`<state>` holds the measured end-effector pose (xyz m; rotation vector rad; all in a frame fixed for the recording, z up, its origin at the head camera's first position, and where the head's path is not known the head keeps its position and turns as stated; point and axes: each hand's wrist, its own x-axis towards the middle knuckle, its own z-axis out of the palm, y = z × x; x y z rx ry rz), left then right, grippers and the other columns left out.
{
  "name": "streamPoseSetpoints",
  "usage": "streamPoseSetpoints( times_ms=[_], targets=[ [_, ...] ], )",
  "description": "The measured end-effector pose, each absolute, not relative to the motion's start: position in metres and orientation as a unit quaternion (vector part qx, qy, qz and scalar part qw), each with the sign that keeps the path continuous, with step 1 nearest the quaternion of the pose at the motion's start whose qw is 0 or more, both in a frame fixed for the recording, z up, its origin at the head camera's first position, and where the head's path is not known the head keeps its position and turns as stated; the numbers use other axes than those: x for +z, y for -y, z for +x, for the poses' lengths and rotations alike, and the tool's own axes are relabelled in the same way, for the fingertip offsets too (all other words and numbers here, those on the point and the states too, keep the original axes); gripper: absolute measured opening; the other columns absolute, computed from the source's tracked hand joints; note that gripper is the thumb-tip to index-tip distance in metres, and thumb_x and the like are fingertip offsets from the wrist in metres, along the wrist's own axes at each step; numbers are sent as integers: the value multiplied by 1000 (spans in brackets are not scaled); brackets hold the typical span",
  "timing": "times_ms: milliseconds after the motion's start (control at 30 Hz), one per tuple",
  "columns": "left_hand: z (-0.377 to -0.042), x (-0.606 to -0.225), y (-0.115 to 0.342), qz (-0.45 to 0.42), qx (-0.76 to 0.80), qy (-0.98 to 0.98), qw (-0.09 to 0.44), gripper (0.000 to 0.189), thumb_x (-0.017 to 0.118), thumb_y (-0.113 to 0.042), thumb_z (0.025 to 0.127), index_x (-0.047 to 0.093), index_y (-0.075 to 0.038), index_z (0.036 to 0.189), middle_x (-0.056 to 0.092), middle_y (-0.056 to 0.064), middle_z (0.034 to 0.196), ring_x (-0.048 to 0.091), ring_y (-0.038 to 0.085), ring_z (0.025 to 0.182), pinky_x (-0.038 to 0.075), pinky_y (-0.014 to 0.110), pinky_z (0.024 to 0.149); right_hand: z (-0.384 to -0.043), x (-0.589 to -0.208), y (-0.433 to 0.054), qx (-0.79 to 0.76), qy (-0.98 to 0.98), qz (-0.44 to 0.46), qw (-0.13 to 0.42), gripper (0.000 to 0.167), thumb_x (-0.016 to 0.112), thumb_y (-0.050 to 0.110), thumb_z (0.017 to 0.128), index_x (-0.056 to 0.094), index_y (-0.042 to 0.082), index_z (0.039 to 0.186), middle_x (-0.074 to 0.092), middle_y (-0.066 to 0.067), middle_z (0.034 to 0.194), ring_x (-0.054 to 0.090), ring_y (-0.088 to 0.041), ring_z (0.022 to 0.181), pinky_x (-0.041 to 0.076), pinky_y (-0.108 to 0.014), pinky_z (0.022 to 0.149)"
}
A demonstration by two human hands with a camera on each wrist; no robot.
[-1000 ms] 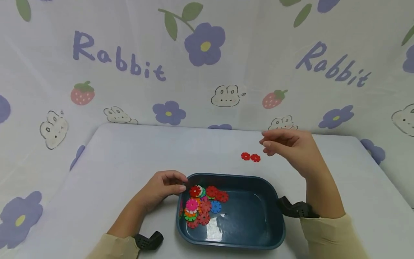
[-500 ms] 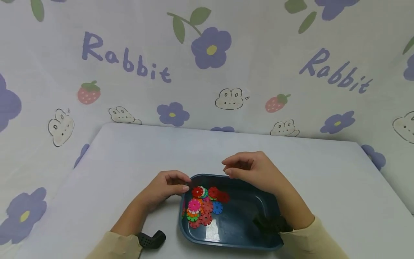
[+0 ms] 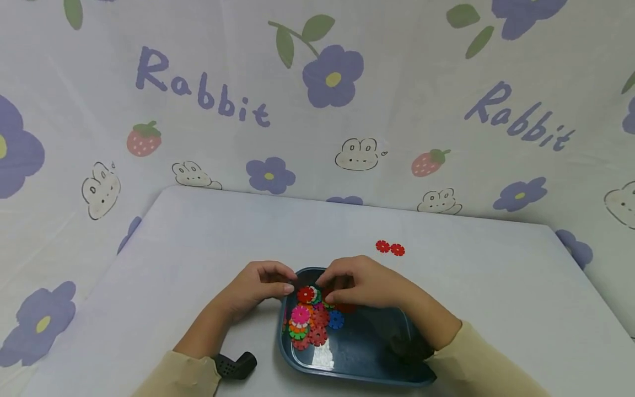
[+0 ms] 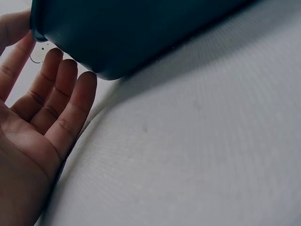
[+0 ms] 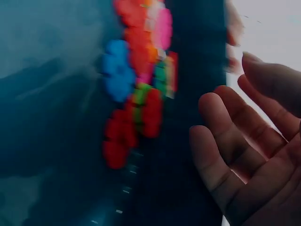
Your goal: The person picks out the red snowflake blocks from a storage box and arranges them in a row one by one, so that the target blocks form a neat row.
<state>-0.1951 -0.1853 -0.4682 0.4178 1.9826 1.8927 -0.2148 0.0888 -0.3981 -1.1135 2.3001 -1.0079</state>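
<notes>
A dark teal plastic tray (image 3: pixel 367 353) stands on the table, with a heap of notched plastic discs (image 3: pixel 317 320) in its left part, mostly red with pink, orange, green, white and blue ones. At the tray's upper left corner my left hand (image 3: pixel 255 289) holds the rim with thumb and fingers; in the left wrist view its lower fingers (image 4: pixel 84 89) lie against the outer wall. My right hand (image 3: pixel 367 284) hovers over the far side of the tray, just above the discs. Its fingers are loosely bent, and the right wrist view shows nothing between them.
Two red notched discs (image 3: pixel 389 248) lie side by side on the white table (image 3: pixel 471 275) behind the tray. A patterned cloth (image 3: pixel 213 138) hangs behind the table. A black wrist mount (image 3: pixel 235 365) sits under the left wrist.
My right hand has come from beside the two red discs, left and toward me, to above the heap in the tray. My left hand has stayed at the rim. The head view has shifted slightly.
</notes>
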Motion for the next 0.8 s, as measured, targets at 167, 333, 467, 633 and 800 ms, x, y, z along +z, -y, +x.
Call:
streamPoseSetpoints(
  times_ms=[167, 333, 467, 633, 800],
  targets=[
    [-196, -469, 185, 147, 678, -697, 185, 31, 73, -17, 88, 67, 0, 113, 69, 9, 107, 64, 18, 93, 56, 32, 80, -213, -406, -78, -296, -816, -433, 244, 33, 74, 19, 88, 70, 14, 121, 61, -2, 132, 61, -12, 88, 55, -23, 74],
    [-195, -470, 184, 145, 677, -697, 187, 30, 73, -18, 88, 67, -2, 113, 69, 7, 107, 64, 19, 94, 56, 33, 82, -210, -412, -73, -233, -826, -443, 259, 32, 73, 21, 89, 71, 17, 121, 52, -1, 144, 59, -9, 94, 52, -19, 78],
    [-195, -469, 184, 146, 676, -698, 185, 30, 73, -18, 88, 68, -2, 113, 69, 9, 107, 64, 20, 94, 56, 33, 82, -208, -414, -72, -202, -834, -452, 244, 31, 72, 24, 90, 72, 18, 120, 52, -2, 143, 58, -10, 108, 51, -17, 85],
    [-195, -468, 184, 147, 679, -695, 184, 30, 73, -17, 88, 67, -1, 113, 69, 7, 105, 64, 19, 92, 56, 32, 81, -207, -413, -70, -196, -839, -451, 233, 28, 72, 29, 89, 74, 19, 115, 56, -2, 136, 59, -8, 104, 51, -17, 84],
    [-194, -466, 185, 146, 682, -691, 188, 32, 74, -17, 87, 67, -1, 113, 70, 3, 102, 64, 17, 90, 56, 32, 79, -207, -411, -71, -219, -840, -440, 229, 30, 72, 28, 90, 72, 17, 117, 60, 0, 132, 58, -3, 91, 52, -17, 78]
  ],
)
